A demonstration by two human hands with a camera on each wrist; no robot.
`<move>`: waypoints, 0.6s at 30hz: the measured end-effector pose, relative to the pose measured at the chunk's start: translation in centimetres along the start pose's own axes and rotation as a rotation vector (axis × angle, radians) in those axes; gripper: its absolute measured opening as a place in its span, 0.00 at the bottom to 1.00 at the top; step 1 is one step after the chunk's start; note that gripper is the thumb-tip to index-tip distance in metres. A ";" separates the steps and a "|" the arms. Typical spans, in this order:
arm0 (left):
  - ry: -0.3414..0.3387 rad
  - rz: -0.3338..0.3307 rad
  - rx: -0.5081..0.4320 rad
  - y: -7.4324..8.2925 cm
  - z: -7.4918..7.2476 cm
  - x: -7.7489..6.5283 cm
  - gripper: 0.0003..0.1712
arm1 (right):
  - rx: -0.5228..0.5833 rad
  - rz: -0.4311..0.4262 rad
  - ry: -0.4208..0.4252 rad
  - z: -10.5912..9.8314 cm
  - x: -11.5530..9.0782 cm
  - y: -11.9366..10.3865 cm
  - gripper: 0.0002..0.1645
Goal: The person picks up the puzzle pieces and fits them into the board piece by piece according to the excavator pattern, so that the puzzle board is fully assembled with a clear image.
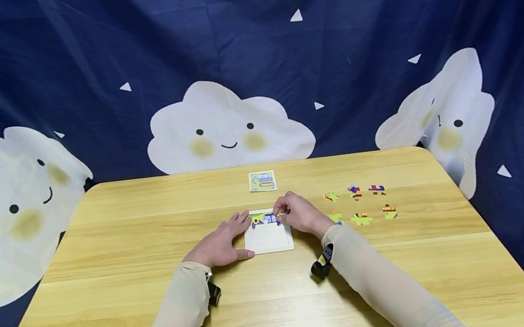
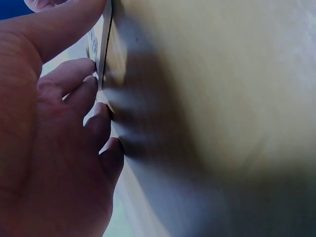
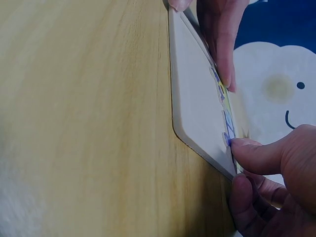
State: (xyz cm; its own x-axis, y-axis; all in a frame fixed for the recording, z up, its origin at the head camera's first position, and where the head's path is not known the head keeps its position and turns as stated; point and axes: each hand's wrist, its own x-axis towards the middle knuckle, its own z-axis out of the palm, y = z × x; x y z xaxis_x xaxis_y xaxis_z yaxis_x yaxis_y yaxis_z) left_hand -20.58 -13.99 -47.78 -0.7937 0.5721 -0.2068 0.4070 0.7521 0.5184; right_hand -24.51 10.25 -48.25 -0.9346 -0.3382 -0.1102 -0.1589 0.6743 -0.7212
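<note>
A white puzzle tray (image 1: 268, 240) lies flat on the table, with joined picture pieces (image 1: 263, 219) along its far side and bare white board nearer the person. My left hand (image 1: 223, 243) rests at the tray's left side, fingers extended toward the far corner and thumb by the near corner. At the far right corner, my right hand (image 1: 300, 214) has curled fingers and pinches a puzzle piece, mostly hidden. In the right wrist view, the right thumb (image 3: 261, 155) presses on the picture strip while the other fingers bend at the tray's edge.
Several loose puzzle pieces (image 1: 362, 219) lie in two rows right of the tray, close to the right forearm. Beyond the tray is a small picture card (image 1: 262, 181). A dark blue cloud-patterned curtain (image 1: 346, 49) hangs behind the wooden table (image 1: 103, 255).
</note>
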 end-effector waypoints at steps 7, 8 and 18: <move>0.004 0.019 0.002 0.0 0.0 0.0 0.49 | 0.004 0.001 -0.009 -0.1 -0.2 -0.1 0.07; 0.003 0.018 0.002 0.0 0.0 -0.1 0.48 | 0.004 -0.015 -0.017 -0.2 -0.3 -0.1 0.07; 0.009 0.011 0.004 0.0 0.0 -0.2 0.49 | 0.054 -0.100 0.047 -5.4 -2.2 2.1 0.11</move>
State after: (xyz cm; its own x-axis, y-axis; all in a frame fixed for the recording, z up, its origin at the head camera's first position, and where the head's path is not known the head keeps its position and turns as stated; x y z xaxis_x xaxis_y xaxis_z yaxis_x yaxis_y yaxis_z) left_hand -20.43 -14.09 -47.77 -0.7931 0.5775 -0.1938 0.4174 0.7470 0.5175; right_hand -24.54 15.95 -45.88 -0.9291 -0.3698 -0.0043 -0.2359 0.6016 -0.7631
